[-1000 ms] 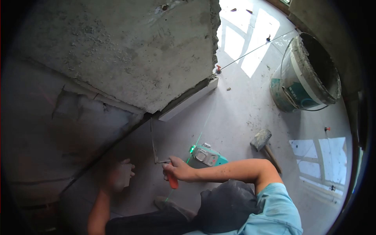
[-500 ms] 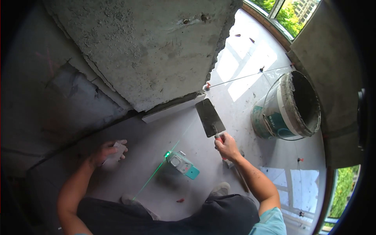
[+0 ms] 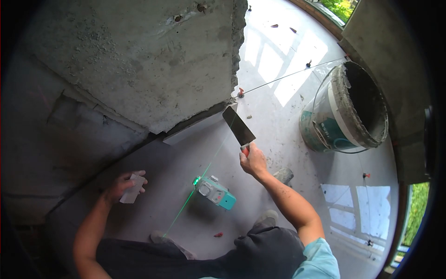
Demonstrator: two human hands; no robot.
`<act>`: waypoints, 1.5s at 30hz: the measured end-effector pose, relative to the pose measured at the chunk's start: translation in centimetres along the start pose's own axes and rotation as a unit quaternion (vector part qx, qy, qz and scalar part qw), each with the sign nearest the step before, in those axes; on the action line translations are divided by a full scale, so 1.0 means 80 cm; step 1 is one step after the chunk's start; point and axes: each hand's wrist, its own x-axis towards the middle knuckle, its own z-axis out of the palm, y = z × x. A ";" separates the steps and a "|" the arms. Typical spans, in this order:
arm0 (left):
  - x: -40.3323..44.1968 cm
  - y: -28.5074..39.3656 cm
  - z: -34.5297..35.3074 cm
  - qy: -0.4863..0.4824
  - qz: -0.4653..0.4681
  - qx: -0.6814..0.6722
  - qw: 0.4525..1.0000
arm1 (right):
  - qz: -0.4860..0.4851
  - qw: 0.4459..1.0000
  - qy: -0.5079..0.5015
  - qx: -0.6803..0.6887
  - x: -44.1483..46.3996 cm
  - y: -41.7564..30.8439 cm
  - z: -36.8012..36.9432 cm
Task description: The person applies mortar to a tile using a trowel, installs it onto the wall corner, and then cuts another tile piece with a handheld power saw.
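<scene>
Currently, we grip the trowel (image 3: pixel 239 126) in our right hand (image 3: pixel 253 160) and the ridged tile piece (image 3: pixel 132 189) in our left hand (image 3: pixel 121 186), beside the laser level (image 3: pixel 215 192).

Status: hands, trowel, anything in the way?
Left hand holding small ridged piece. Right hand gripping trowel near pale strip. Laser level on floor between, possible obstacle.
</scene>
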 end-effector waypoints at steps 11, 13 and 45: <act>0.007 -0.023 -0.021 -0.017 0.004 -0.046 0.999 | -0.194 0.979 -0.057 -0.015 -0.056 -0.016 0.000; 0.011 -0.020 -0.024 -0.024 0.010 -0.083 0.996 | -0.181 0.982 -0.062 -0.011 -0.072 -0.019 -0.034; -0.166 0.114 0.286 0.121 0.284 -0.142 0.940 | -0.047 0.818 -0.185 -0.543 0.106 0.099 -0.604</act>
